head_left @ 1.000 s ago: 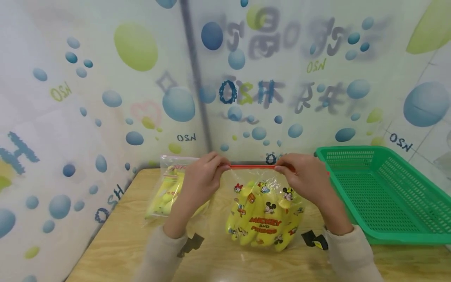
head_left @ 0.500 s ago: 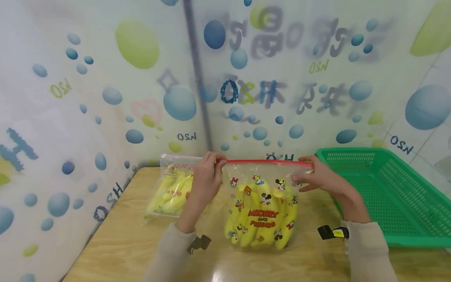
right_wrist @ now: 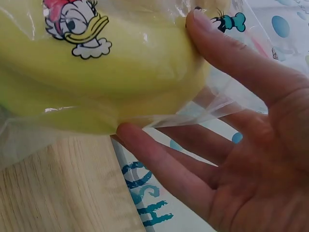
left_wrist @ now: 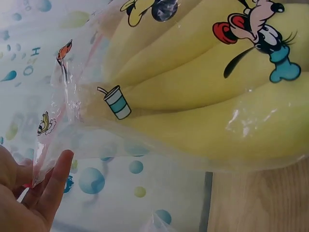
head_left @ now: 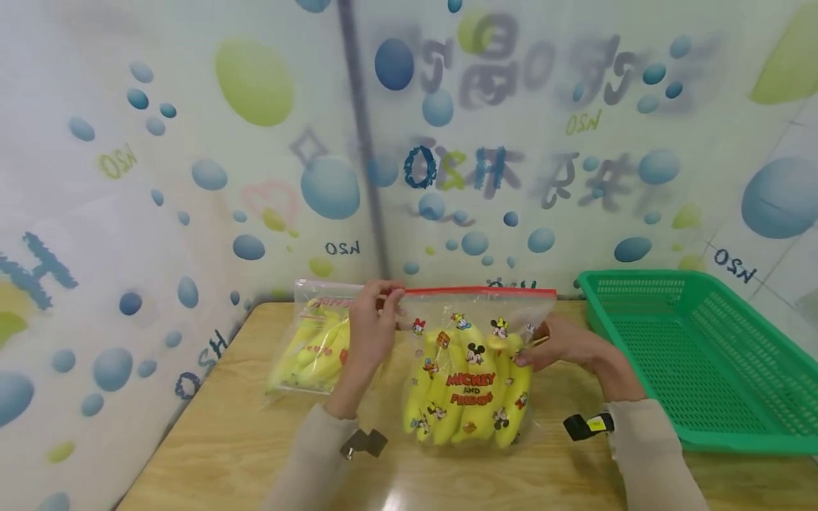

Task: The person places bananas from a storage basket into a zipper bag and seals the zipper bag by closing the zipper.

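Note:
A clear zip bag [head_left: 471, 380] with cartoon prints and a red zip strip stands upright above the table, holding several yellow bananas [head_left: 418, 401]. My left hand [head_left: 373, 323] pinches its top left corner at the red strip; in the left wrist view, the fingers [left_wrist: 55, 179] lie at the bag's edge. The right hand [head_left: 569, 344] grips the bag's right side below the strip. In the right wrist view its thumb [right_wrist: 241, 55] presses on one face near the bananas, with the other fingers under and behind the bag.
To the left, a second clear zip bag [head_left: 313, 348] of bananas lies on the wooden table [head_left: 211, 426]. A green slotted basket [head_left: 748, 441] stands at the right. A patterned curtain [head_left: 447, 234] hangs close behind the table.
The right hand let go of the red strip, moved out to the right, then came down onto the bag's right side. My left hand keeps its pinch at the top left corner.

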Demonstrator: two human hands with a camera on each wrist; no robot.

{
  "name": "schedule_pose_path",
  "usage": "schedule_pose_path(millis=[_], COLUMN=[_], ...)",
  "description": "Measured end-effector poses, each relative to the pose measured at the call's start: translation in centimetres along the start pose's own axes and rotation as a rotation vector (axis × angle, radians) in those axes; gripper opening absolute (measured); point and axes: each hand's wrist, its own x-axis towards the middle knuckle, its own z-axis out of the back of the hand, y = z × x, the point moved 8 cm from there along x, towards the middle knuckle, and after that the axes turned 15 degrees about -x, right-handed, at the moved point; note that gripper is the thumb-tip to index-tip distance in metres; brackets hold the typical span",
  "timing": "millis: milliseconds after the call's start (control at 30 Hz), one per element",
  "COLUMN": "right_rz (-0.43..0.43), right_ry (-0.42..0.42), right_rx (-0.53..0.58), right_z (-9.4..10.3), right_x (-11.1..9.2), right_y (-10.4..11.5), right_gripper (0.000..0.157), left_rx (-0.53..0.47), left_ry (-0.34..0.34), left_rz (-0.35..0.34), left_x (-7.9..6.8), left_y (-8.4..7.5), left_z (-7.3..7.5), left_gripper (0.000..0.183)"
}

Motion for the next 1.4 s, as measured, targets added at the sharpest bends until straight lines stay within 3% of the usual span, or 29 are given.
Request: schedule_pose_path(millis=[167,267,367,500,667,833,1000,1233,1400], right_rz=[-0.008,-0.036,-0.085,-0.171,-0.207,-0.173,-0.162,-0.241,-0.288], right_ry=[-0.013,-0.016,-0.032,-0.075,-0.118,-0.111,-0.093,-0.126,-0.19], right_rx=[0.02,0.061,0.072,0.053,0.081,0.11,0.148,0.121,0.077], right_z=[-0.4,-0.6,-0.4,0.1,0.4,0.0,-0.3,-0.6,-1.0], right_x=[0.6,0.8,0.9,0.8,1.1,1.3,1.3,1.9,2.7], right_y=[-0.5,-1.0,-1.4,-2.0,-2.3,-2.3,-2.7,-3.5,-4.4], right_gripper=[0.048,0.049,0.046,0.043,0.066,0.079,0.079,0.089,0.082], left_rx=[-0.159,-0.131,-0.098,-0.043,0.05,0.081,0.084,0.008,-0.043], left_ry=[0.022,0.143,0.303,0.474,0.6,0.598,0.596,0.506,0.449], left_rz=[0.285,0.428,0.545,0.606,0.567,0.534,0.542,0.635,0.69], left_x=[-1.2,-2.8,-4.5,-6.0,-6.9,-7.3,-7.6,-7.5,-7.6], left_y=[2.9,4.5,6.0,7.4,8.2,8.4,8.6,9.3,9.8], left_z=[0.2,-0.7,-1.9,-3.2,-4.2,-4.4,-4.9,-4.5,-4.4], left_gripper=[0.055,0.081,0.094,0.101,0.11,0.109,0.103,0.104,0.104])
